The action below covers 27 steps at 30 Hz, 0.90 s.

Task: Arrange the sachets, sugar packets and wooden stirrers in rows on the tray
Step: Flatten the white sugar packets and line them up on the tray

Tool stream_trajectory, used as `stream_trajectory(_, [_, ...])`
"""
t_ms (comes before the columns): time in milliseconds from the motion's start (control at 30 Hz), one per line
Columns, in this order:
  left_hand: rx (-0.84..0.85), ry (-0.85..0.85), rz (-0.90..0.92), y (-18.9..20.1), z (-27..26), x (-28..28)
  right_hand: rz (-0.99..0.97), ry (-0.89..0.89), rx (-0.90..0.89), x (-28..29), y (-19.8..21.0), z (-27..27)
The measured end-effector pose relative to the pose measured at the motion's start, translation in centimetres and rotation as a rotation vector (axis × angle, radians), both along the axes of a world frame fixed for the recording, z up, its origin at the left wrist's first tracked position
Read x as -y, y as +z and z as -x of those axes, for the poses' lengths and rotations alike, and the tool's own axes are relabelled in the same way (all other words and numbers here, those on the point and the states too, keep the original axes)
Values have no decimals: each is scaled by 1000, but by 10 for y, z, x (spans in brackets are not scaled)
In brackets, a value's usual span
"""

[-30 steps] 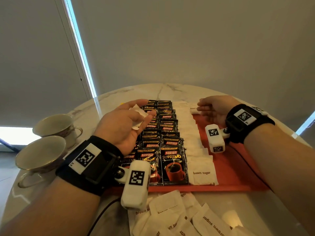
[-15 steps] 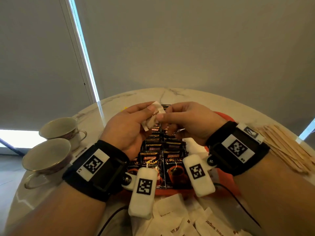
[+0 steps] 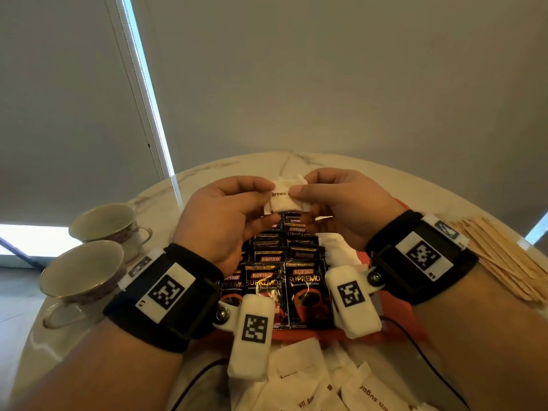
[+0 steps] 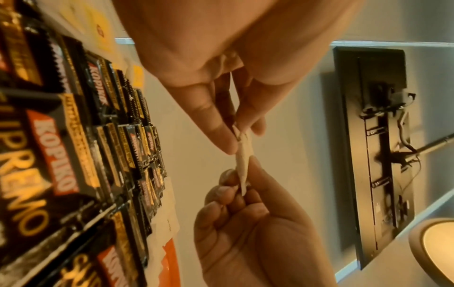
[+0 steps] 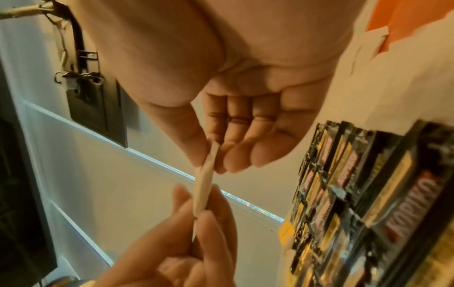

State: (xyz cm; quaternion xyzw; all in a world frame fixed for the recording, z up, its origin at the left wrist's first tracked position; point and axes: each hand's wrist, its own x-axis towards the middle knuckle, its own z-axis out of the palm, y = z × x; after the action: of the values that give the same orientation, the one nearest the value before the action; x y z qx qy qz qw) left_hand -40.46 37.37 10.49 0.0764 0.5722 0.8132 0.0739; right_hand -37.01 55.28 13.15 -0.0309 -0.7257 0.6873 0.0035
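Both hands hold one white brown sugar packet (image 3: 284, 195) in the air above the far part of the orange tray (image 3: 394, 307). My left hand (image 3: 270, 189) pinches its left edge, my right hand (image 3: 299, 185) its right edge. The wrist views show the packet edge-on (image 4: 243, 161) (image 5: 203, 186) between thumbs and fingers. Black coffee sachets (image 3: 302, 280) lie in two overlapping rows on the tray, with a row of sugar packets (image 3: 338, 253) to their right. Wooden stirrers (image 3: 498, 256) lie in a pile on the table, right of the tray.
Loose sugar packets (image 3: 299, 378) are heaped at the table's near edge in front of the tray. Two cups (image 3: 83, 268) (image 3: 103, 223) stand at the left. The round marble table (image 3: 326, 164) ends just beyond the tray. A cable (image 3: 415, 351) runs from the right wrist.
My right hand came back from the far end of the tray and took the other edge of the packet my left hand held. Both hands then raised it.
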Motion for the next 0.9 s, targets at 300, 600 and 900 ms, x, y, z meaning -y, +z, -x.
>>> stream_trajectory(300, [-66, 26, 102, -3, 2, 2, -53, -20, -7, -8, 4, 0])
stream_trajectory(600, [-24, 87, 10, -4, 10, 6, 2, -455, 107, -95, -7, 37])
stream_trajectory(900, [9, 102, 12, -8, 10, 4, -264, -520, 360, -137, -49, 68])
